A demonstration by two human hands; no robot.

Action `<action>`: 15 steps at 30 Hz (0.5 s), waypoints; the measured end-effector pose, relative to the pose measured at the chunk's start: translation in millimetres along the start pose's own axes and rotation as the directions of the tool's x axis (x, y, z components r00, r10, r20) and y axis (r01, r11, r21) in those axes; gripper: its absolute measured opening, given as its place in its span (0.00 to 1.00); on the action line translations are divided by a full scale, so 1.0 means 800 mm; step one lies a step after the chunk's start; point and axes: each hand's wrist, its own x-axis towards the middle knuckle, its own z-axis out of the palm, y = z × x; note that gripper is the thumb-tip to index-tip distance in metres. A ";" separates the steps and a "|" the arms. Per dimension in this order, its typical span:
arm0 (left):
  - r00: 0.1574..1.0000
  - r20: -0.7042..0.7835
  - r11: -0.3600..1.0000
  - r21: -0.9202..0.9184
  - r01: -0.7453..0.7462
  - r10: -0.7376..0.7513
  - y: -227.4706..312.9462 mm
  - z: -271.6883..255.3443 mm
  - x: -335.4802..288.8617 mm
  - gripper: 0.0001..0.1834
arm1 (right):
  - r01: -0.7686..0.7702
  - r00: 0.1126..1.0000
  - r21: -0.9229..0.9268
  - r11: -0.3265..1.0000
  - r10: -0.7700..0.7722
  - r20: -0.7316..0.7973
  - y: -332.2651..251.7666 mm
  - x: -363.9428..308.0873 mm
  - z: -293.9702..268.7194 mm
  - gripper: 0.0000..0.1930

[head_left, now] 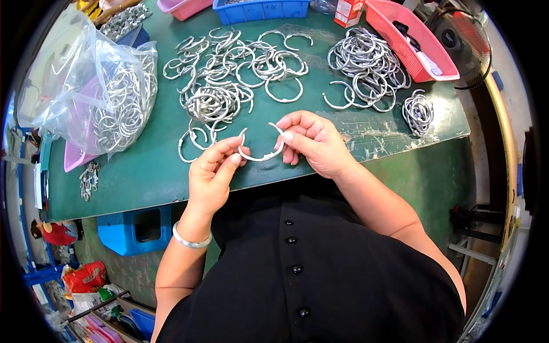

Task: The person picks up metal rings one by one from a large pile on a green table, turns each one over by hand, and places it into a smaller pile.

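An open, C-shaped silver metal ring [263,159] hangs between my hands above the table's near edge, its gap facing away from me. My left hand [213,174] pinches its left side between thumb and fingers. On the other side, my right hand [319,143] grips it close to its right end. Beyond my left hand lies a loose pile of similar open rings [214,103], some overlapping. Further right, another heap of rings [366,63] is stacked densely, with a small bundle of rings [418,113] beside it.
On the green table [143,183], a clear plastic bag of rings [123,108] rests over a pink tray [77,157]. Small metal pieces [90,182] lie nearby. A blue bin [260,12], red box [347,12], pink basket [434,74] and fan [466,46] stand behind. A blue stool [117,234] is below.
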 end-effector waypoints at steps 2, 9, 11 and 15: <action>1.000 0.000 0.999 -0.040 0.014 -0.014 0.001 0.001 0.000 0.14 | 0.001 1.000 -0.003 1.000 -0.001 0.002 0.000 0.000 0.000 0.09; 0.998 -0.025 0.989 -0.135 0.055 -0.059 0.005 0.004 -0.001 0.17 | -0.004 1.000 -0.015 1.000 0.004 0.010 0.000 0.000 0.000 0.09; 0.996 -0.036 0.987 -0.144 0.075 -0.081 0.009 0.006 -0.001 0.18 | -0.003 1.000 -0.017 1.000 0.004 0.013 0.001 0.000 -0.001 0.09; 0.994 -0.046 0.982 -0.166 0.087 -0.096 0.012 0.008 -0.003 0.19 | -0.004 1.000 -0.023 1.000 0.004 0.016 0.001 0.000 0.000 0.09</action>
